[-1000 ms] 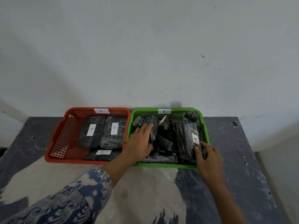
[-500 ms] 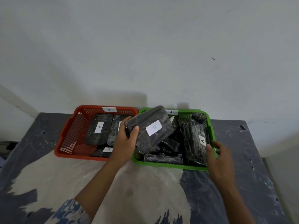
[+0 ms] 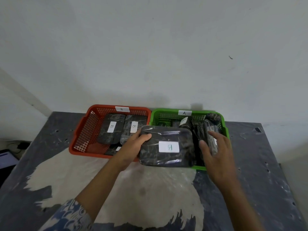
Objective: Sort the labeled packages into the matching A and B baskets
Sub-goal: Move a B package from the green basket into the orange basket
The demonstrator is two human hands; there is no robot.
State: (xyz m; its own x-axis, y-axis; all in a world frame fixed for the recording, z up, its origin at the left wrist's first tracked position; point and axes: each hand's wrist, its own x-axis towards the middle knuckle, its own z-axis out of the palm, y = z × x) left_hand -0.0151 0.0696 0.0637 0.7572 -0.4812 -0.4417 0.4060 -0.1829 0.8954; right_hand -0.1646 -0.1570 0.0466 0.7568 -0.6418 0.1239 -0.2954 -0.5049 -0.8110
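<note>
My left hand (image 3: 133,145) grips the left end of a black wrapped package with a white B label (image 3: 166,146), held flat above the front of the green basket marked A (image 3: 155,115). My right hand (image 3: 215,152) has its fingers curled around a tall black package (image 3: 210,135) that stands on edge at the right side of the green basket. The red basket marked B (image 3: 83,130) stands to the left and holds two flat B packages (image 3: 111,129) side by side, with another partly hidden below them. Several dark packages fill the back of the green basket.
Both baskets stand side by side at the far edge of a grey, paint-worn table (image 3: 150,189), against a white wall (image 3: 150,47). The table's left edge drops off to a dark floor area with a cable (image 3: 18,145).
My left hand has lifted the B package out of the green basket and brought it lower and nearer to me, now lying flat. My right hand has closed in on the upright package.
</note>
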